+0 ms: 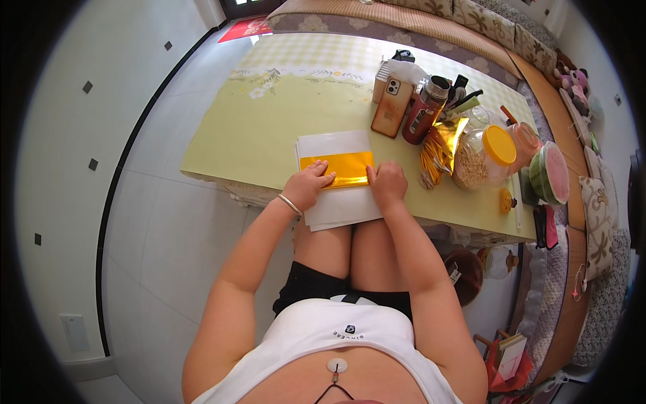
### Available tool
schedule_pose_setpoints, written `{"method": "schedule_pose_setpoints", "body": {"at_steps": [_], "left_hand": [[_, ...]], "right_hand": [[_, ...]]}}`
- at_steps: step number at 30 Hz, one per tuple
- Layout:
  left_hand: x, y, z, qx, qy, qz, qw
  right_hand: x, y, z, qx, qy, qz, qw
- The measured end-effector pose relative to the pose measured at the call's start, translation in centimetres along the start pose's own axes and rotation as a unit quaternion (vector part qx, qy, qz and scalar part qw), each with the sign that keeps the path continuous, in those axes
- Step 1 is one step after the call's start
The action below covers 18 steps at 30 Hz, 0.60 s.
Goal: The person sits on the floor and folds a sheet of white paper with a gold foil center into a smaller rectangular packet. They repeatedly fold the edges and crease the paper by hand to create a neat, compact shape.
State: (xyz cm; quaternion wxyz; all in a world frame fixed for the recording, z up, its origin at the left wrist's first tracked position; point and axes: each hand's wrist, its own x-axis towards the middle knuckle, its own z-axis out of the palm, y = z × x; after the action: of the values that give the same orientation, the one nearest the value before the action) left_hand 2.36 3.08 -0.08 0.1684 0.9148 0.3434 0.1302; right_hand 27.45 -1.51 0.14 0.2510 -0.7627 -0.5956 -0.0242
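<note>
A sheet of gold foil paper [340, 168], apparently folded into a wide strip, lies across a stack of white paper [343, 205] at the table's near edge. My left hand [308, 186] holds the strip's left end, its fingers and thumb pressed on the foil. At the other end, my right hand [388, 183] is curled, with the thumb against the foil's edge. The undersides of my fingers are hidden. To the right of my hands, a crumpled gold foil packet [443, 149] stands on the table.
The table [269, 128] has a pale green cover. Upright on it are a phone [393, 108] and a red thermos [425, 111]. Further right stand a yellow-lidded jar [481, 158] and a cut watermelon [550, 174]. A bin [464, 276] sits below the table. A sofa [404, 20] runs behind.
</note>
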Motion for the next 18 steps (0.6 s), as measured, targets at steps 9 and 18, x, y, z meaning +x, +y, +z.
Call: {"method": "schedule_pose_setpoints", "body": {"at_steps": [9,18], "left_hand": [[-2.7,4.3,-0.2,0.143,-0.059,-0.021,0.988],[-3.5,-0.7,-2.2,0.074,0.116,-0.078,0.987]], "right_hand": [[-5.6,-2.2,2.2,0.054,-0.113,-0.280,0.952],[-3.5,2.7,-1.6,0.069,-0.013,-0.237,0.969]]}}
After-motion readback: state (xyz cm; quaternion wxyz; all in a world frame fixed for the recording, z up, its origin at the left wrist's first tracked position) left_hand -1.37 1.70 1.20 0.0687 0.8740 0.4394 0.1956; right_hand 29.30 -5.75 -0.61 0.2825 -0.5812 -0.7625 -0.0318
